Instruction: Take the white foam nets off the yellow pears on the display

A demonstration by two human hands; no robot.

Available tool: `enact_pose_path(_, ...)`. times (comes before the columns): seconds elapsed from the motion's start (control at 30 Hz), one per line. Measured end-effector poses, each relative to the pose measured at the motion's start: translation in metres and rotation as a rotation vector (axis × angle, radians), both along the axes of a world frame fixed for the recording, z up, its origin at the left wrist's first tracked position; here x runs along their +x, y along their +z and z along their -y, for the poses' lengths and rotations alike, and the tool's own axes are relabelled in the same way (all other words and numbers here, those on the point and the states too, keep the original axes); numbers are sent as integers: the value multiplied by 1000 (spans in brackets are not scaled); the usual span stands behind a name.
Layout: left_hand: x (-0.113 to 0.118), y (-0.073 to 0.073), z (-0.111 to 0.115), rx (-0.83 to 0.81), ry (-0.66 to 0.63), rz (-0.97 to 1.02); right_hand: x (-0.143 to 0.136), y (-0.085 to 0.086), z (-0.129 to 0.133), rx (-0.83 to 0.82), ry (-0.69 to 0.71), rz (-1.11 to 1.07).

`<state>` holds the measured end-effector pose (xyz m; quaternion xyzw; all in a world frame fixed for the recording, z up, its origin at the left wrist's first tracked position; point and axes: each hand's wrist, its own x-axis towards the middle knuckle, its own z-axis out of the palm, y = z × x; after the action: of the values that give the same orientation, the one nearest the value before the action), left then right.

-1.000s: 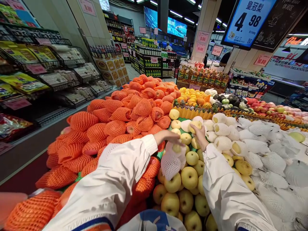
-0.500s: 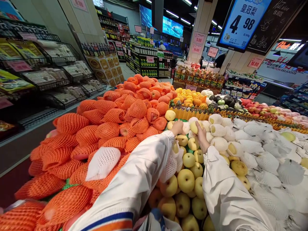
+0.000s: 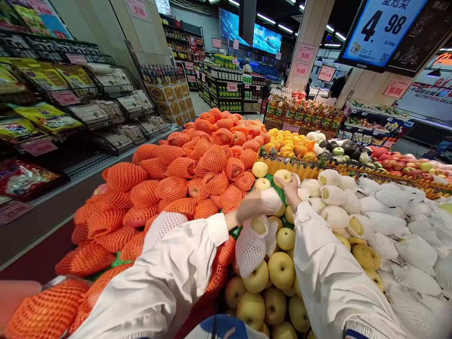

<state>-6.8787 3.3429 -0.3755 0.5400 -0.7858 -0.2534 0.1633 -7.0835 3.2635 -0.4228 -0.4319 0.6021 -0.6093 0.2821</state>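
My right hand (image 3: 290, 189) is closed around a pale yellow pear (image 3: 282, 176) at the far end of the pear pile. Just left of it, my left hand (image 3: 249, 206), a little blurred, grips a white foam net (image 3: 271, 199); whether a fruit sits inside it I cannot tell. Two bare pears, one of them a rear pear (image 3: 260, 168), lie beyond my left hand on green lining. Below my hands, an empty-looking foam net (image 3: 251, 247) rests on the heap of bare pears (image 3: 281, 270).
Fruit in orange foam nets (image 3: 212, 160) is heaped at left, with one white net (image 3: 164, 228) among it. White-netted pears (image 3: 335, 216) cover the right. A yellow fence-like divider (image 3: 300, 167) runs behind. Wire shelves (image 3: 106, 117) stand at far left; a price screen (image 3: 383, 33) hangs above.
My left hand has drawn back toward me and left, bringing the white foam net nearer. My right hand, with the pear, has shifted slightly away. The view has swung a little left.
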Motion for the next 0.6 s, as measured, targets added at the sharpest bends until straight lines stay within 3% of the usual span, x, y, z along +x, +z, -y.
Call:
enact_pose_path(0.13,10,1,-13,20,-76,82,9,-14,16,-3,61,-539)
enact_pose_path(0.33,13,-13,-14,109,-96,169,6,-17,35,225,102,-1144)
enact_pose_path(0.6,10,-12,-14,123,-106,193,-14,-18,35,340,252,-1329)
